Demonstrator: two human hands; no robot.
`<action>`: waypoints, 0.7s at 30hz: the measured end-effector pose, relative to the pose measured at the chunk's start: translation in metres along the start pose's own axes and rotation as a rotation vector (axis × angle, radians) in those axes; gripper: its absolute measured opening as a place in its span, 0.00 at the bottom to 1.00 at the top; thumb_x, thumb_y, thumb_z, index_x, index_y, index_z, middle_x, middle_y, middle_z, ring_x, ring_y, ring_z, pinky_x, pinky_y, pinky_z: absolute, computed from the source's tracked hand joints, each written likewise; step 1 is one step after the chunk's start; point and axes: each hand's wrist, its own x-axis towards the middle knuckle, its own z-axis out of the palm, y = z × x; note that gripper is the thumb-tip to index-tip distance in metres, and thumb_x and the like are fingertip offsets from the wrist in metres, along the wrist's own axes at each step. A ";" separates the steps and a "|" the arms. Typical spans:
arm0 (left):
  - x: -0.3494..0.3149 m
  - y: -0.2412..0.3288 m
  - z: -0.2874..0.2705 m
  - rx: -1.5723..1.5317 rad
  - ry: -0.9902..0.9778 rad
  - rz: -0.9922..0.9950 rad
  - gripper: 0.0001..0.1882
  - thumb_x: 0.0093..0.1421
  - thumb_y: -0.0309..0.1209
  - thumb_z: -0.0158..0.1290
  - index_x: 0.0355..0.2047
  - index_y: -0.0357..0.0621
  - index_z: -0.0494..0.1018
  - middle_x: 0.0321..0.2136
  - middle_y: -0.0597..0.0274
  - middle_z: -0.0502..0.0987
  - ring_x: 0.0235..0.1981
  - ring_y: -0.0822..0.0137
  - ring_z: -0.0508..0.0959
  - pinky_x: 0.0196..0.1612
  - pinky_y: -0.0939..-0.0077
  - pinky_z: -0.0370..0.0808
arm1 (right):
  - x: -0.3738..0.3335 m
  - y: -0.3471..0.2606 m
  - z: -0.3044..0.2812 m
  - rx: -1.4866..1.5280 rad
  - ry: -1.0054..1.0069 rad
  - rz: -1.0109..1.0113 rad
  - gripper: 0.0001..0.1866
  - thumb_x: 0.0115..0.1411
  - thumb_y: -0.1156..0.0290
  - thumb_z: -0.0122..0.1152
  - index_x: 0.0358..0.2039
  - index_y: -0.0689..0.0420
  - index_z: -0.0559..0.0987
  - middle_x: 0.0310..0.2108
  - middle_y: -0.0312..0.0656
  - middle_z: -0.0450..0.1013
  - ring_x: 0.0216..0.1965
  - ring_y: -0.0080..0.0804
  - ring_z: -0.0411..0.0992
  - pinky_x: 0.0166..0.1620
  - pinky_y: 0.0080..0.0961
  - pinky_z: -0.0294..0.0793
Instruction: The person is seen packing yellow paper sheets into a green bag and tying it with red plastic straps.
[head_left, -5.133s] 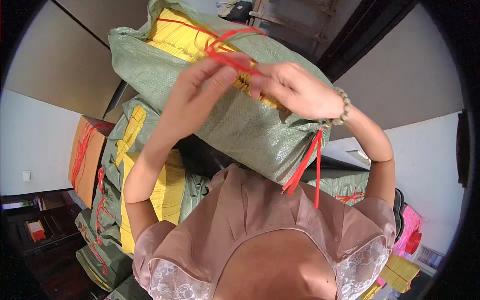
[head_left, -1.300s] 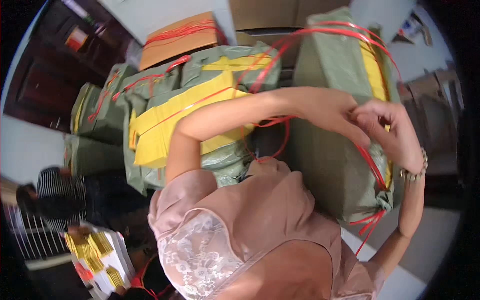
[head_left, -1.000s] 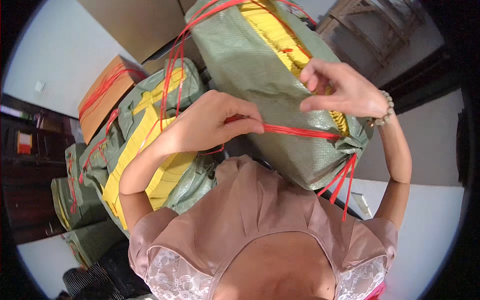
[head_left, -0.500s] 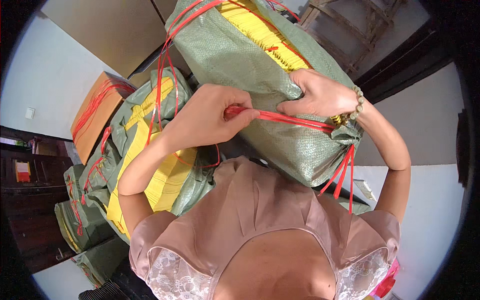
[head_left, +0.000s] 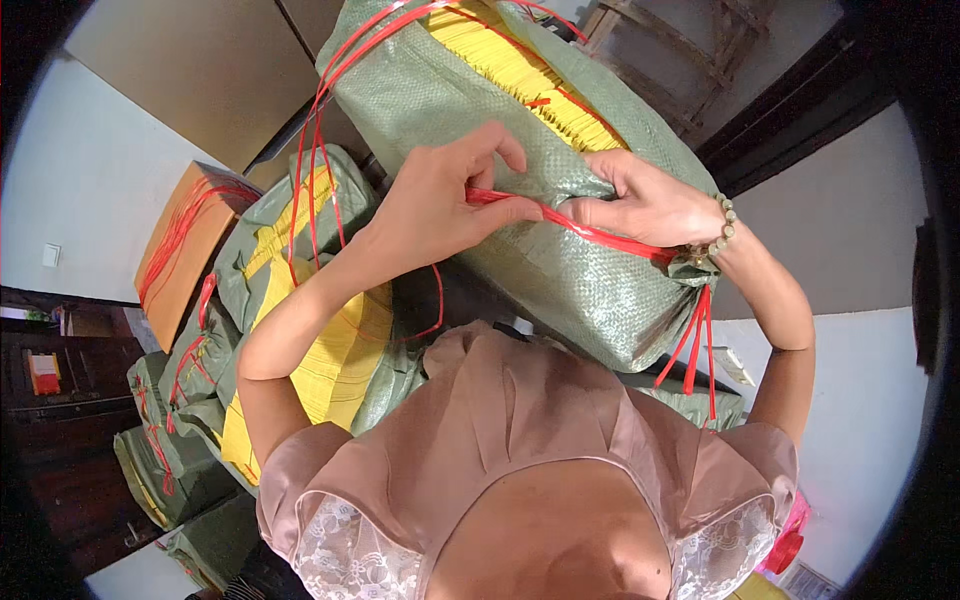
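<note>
A large green woven sack (head_left: 600, 300) leans tilted before me, its long opening showing tightly packed yellow sheets (head_left: 500, 60). My right hand (head_left: 645, 200), with a bead bracelet at the wrist, grips the sack's edge; its thumb presses the outside and the fingers reach toward the opening. A bundle of flat red plastic cord (head_left: 600, 236) runs from the sack's gathered corner to my left hand (head_left: 450, 195). There the cord lies along the thumb and enters the palm, while the index finger is lifted away. Loose red cord ends hang below the tied corner.
Other green sacks (head_left: 175, 400) stand at the left, one gaping over yellow sheets (head_left: 330, 360). Red strands lie over an orange-brown board (head_left: 185, 245). Long red loops dangle from the large sack's left side. A wooden frame (head_left: 680, 50) stands behind; a dark door (head_left: 70, 430) is far left.
My left hand has loosened from a tight fist round the red cord, its index finger and thumb now apart. The cord sags slightly. My right hand keeps its hold on the sack.
</note>
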 end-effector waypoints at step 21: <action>-0.010 -0.021 -0.001 0.035 -0.195 0.438 0.14 0.54 0.28 0.59 0.42 0.56 0.80 0.23 0.66 0.79 0.21 0.65 0.78 0.23 0.74 0.72 | -0.008 -0.043 0.003 -0.042 0.004 0.419 0.23 0.65 0.49 0.53 0.29 0.59 0.70 0.23 0.26 0.56 0.27 0.16 0.55 0.29 0.20 0.59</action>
